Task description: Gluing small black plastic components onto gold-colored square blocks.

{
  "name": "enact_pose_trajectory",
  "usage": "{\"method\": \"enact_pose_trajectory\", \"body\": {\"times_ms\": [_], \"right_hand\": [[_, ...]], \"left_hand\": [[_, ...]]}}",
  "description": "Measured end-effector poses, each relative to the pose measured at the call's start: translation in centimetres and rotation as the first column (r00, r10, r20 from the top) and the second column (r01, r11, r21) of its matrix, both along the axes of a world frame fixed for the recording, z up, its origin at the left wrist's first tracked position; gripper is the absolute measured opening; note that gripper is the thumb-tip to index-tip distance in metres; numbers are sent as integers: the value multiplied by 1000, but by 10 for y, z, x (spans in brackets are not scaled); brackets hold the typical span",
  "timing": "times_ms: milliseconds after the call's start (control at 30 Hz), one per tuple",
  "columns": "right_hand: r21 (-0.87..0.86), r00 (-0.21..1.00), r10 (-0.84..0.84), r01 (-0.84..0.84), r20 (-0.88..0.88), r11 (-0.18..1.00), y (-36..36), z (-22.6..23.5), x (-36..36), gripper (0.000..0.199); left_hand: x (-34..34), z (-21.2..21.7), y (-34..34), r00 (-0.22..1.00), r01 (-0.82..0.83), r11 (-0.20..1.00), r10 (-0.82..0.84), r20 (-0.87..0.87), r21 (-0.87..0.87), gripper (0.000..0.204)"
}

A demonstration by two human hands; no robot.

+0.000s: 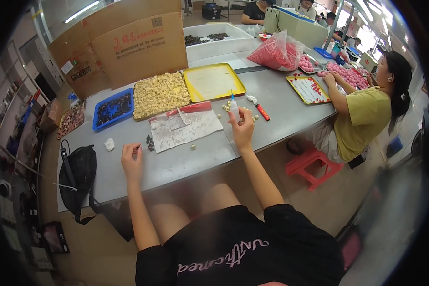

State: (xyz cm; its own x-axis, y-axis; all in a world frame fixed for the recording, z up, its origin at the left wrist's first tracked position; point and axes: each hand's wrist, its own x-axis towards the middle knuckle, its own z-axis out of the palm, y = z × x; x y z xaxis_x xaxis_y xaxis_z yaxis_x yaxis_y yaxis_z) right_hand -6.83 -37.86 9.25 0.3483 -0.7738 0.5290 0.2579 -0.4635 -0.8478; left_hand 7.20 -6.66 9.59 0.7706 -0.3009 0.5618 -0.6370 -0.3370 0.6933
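My right hand (243, 129) is wrapped round a small translucent squeeze bottle (234, 110), held upright with its thin blue tip pointing up. My left hand (132, 158) is closed in a pinch above the metal table (195, 170); a tiny dark thing shows at its fingertips, too small to name. Between the hands lies a white sheet (188, 129) with grey smears and a red strip along its far edge. Small dark pieces (150, 142) sit beside the sheet, close to my left hand. Several small pale-gold pieces (227, 105) and a red lighter (262, 112) are near my right hand.
Behind the sheet stand a blue tray (113, 108) of dark pieces, a tray of pale-gold pieces (161, 95) and a yellow-rimmed tray (214, 82). A black bag (78, 176) lies left. At right, a person in a yellow-green shirt (364, 121) works on a red stool (313, 164).
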Motion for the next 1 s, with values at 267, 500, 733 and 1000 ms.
{"method": "enact_pose_trajectory", "body": {"times_ms": [267,500,733,1000], "right_hand": [[147,986,102,-121,132,982,-14,-16,3,31],[388,952,270,-307,146,869,-17,-5,-2,34],[522,881,389,-472,269,710,-23,25,29,39],[533,690,618,-707,376,465,-14,67,84,38]], "left_hand": [[-2,-3,-4,998,-9,995,2,-69,-101,15],[5,2,-3,970,91,970,-137,-202,-226,15],[20,33,-44,888,350,899,-408,-213,-263,12],[16,35,-103,811,496,821,-555,-187,-283,13]]}}
